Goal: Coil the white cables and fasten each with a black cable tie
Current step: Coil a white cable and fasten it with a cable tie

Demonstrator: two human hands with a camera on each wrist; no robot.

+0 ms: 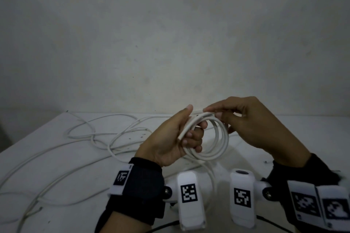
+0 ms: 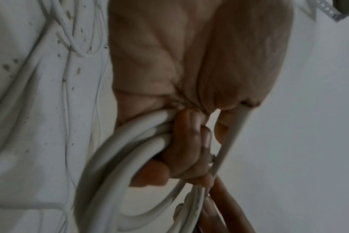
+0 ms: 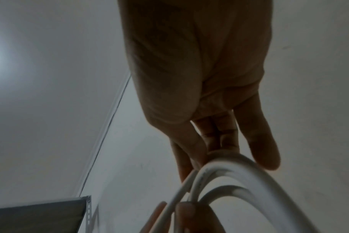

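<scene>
Black fabric wristbands [image 1: 144,181] with white tagged camera units frame the left hand [image 1: 170,138], fingers curled round a coiled, smooth white round cable [image 1: 214,138] held above the white tabletop [image 1: 56,166]. The right hand [image 1: 251,121] pinches the coil's top. Loose thin white cables [image 1: 106,134] sprawl left toward the table's far edge.
</scene>
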